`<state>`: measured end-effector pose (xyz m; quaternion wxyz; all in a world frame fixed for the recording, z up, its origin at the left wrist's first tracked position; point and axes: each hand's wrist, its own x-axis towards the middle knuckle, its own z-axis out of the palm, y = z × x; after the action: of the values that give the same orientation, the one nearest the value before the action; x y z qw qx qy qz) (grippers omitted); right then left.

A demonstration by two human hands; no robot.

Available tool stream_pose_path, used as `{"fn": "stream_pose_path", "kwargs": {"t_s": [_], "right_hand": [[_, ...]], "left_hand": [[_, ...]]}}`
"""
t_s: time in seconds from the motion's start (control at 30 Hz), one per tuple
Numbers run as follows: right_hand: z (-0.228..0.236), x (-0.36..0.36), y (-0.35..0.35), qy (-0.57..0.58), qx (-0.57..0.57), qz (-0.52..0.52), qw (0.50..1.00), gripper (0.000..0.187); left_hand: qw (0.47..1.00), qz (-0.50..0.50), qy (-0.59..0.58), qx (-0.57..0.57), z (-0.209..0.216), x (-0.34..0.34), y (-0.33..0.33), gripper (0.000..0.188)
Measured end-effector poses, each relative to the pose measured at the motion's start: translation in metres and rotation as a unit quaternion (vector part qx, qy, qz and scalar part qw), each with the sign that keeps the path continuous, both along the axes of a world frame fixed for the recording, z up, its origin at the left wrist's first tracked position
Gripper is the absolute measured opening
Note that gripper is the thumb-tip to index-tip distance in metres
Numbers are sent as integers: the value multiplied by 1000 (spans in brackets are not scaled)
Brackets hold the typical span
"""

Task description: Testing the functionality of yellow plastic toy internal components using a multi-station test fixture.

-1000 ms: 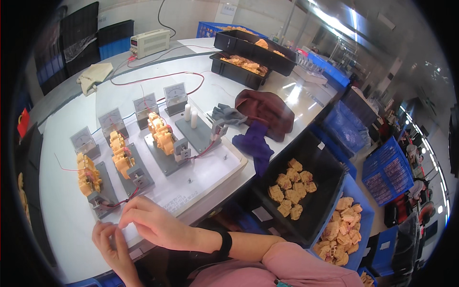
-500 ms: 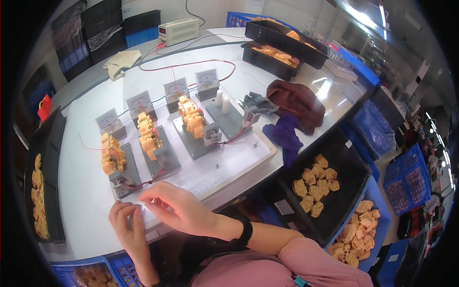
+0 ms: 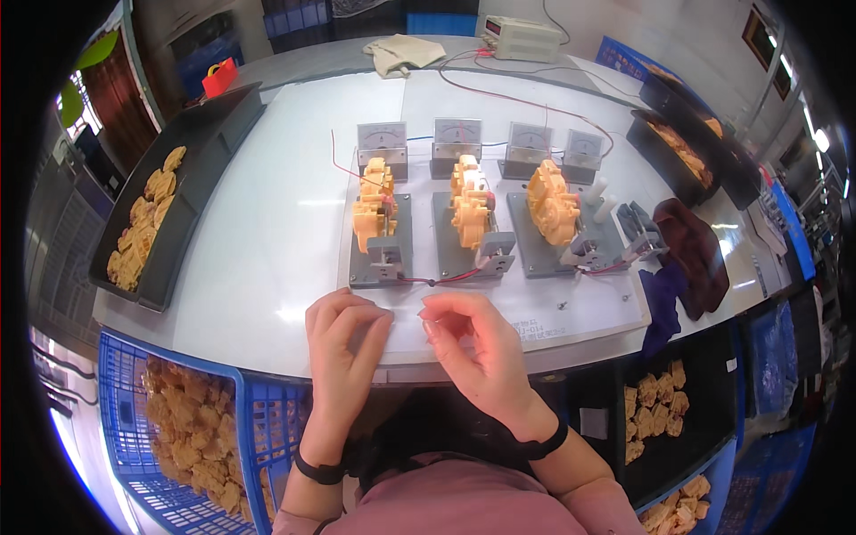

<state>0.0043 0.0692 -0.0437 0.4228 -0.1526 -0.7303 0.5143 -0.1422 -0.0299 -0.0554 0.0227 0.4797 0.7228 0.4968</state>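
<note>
My left hand (image 3: 343, 352) hovers at the table's front edge, fingers bent and the thumb tip against the index fingertip. Whatever lies in that pinch, if anything, is too small to make out. My right hand (image 3: 481, 352) is beside it, fingers curved and the thumb apart, with nothing visible between them. Just beyond both hands, a left yellow gearbox (image 3: 374, 209), a middle yellow gearbox (image 3: 470, 203) and a right yellow gearbox (image 3: 551, 203) sit on grey test fixtures. Red and black wires (image 3: 434, 283) run along the fixtures' front. Behind stand several analog meters (image 3: 458, 135).
A black tray (image 3: 209, 147) of yellow parts stands at the left. Dark cloths (image 3: 691, 254) lie at the right. A blue crate (image 3: 169, 352) and a black bin (image 3: 709, 423) hold more parts below the table. A power supply (image 3: 524, 37) and a pale cloth (image 3: 403, 53) are at the back.
The view has swung left, so the fixtures now appear straight ahead and the left tray shows more fully. My hands have moved apart; earlier my right fingers were close over the left.
</note>
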Motion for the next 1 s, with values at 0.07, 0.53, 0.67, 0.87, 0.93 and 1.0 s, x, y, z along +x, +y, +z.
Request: {"fn": "stream_pose_path", "kwargs": {"t_s": [0.07, 0.53, 0.67, 0.87, 0.93, 1.0], "right_hand": [[-3, 1, 0, -1, 2, -1, 1000, 24], [70, 58, -43, 375, 50, 193, 905, 16], [105, 89, -91, 424, -37, 173, 888, 15], [119, 88, -97, 245, -201, 208, 925, 14], [110, 79, -94, 463, -26, 175, 868, 15], [107, 77, -94, 512, 16, 192, 837, 17]], "left_hand": [[1000, 2, 2, 1, 1, 0, 1, 8], [999, 9, 33, 30, -4, -3, -1, 8], [998, 18, 34, 40, -5, -2, 0, 8], [999, 22, 40, 27, -4, -3, -2, 8], [999, 20, 37, 30, -4, -2, -3, 8], [999, 20, 34, 36, -5, -2, -2, 7]]}}
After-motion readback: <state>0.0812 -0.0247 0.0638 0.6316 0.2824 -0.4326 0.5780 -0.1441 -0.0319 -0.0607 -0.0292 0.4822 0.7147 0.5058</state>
